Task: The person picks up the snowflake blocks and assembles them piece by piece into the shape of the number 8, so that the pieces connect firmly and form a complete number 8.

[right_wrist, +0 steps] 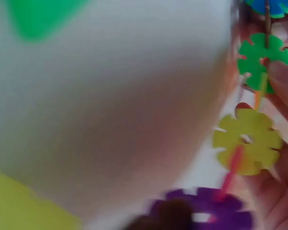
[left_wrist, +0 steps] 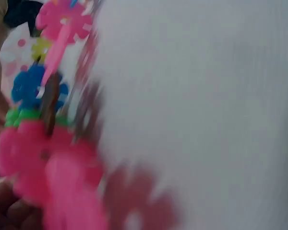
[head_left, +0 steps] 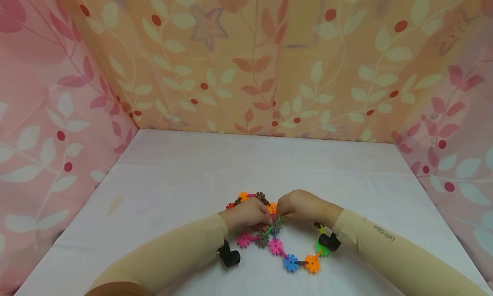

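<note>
A chain of colourful notched plastic snowflake discs [head_left: 275, 246] lies in loops on the white table. Near its middle, my left hand [head_left: 248, 213] pinches part of the chain, while several discs curve round behind and below it. My right hand [head_left: 302, 205] is close beside it, fingertips and thumb bent onto the chain near an orange disc [head_left: 272, 208]. In the right wrist view, a thumb presses a green disc [right_wrist: 252, 57]; a yellow disc [right_wrist: 247, 141] and a purple disc [right_wrist: 225, 211] follow below. Large pink discs [left_wrist: 26, 158] fill the left wrist view's lower left, blurred.
The white tabletop [head_left: 215, 163] stretches round the hands. Leaf-patterned cloth [head_left: 254, 73] stands behind it and at both sides. Each wrist carries a black camera [head_left: 230, 257], and the right one partly covers a green disc [head_left: 322, 249].
</note>
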`<move>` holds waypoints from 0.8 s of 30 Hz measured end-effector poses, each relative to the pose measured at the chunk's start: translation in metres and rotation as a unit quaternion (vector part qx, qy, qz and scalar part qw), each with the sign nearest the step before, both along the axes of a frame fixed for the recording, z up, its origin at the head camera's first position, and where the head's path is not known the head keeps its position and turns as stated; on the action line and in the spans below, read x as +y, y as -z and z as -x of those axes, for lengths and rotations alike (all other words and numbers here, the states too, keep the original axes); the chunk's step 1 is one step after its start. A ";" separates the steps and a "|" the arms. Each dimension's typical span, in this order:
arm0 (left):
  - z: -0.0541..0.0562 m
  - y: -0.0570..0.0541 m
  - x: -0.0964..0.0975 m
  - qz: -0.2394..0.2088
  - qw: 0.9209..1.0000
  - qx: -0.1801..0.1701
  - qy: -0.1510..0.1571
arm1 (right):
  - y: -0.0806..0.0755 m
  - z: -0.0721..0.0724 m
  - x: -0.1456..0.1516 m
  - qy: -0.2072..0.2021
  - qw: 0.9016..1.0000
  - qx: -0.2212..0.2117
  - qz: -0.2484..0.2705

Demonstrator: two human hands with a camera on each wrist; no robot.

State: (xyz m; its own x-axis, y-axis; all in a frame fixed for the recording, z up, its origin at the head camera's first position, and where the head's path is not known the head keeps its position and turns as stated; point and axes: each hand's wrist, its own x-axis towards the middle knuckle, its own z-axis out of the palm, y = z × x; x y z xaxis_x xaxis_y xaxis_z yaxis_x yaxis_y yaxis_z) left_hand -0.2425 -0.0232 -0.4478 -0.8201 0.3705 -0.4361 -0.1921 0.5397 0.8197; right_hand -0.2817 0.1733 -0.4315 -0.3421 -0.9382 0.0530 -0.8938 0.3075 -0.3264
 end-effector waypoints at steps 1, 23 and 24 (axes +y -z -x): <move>0.002 -0.002 -0.004 0.020 0.999 0.015 0.024 | -0.001 0.000 0.000 0.002 1.000 0.006 -0.013; -0.004 -0.025 -0.115 0.277 0.770 0.470 0.331 | -0.016 -0.066 -0.066 0.062 0.984 0.080 -0.147; -0.002 -0.025 -0.115 0.276 0.767 0.478 0.328 | -0.015 -0.066 -0.065 0.060 0.985 0.078 -0.143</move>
State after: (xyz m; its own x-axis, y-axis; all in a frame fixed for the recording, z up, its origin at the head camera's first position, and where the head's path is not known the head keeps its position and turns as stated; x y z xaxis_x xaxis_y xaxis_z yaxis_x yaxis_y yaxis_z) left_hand -0.2405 -0.1383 -0.4232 -0.5796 0.8149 0.0087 0.8147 0.5791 0.0294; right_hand -0.2161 0.1081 -0.4162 -0.4592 -0.8761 -0.1468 -0.8783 0.4725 -0.0723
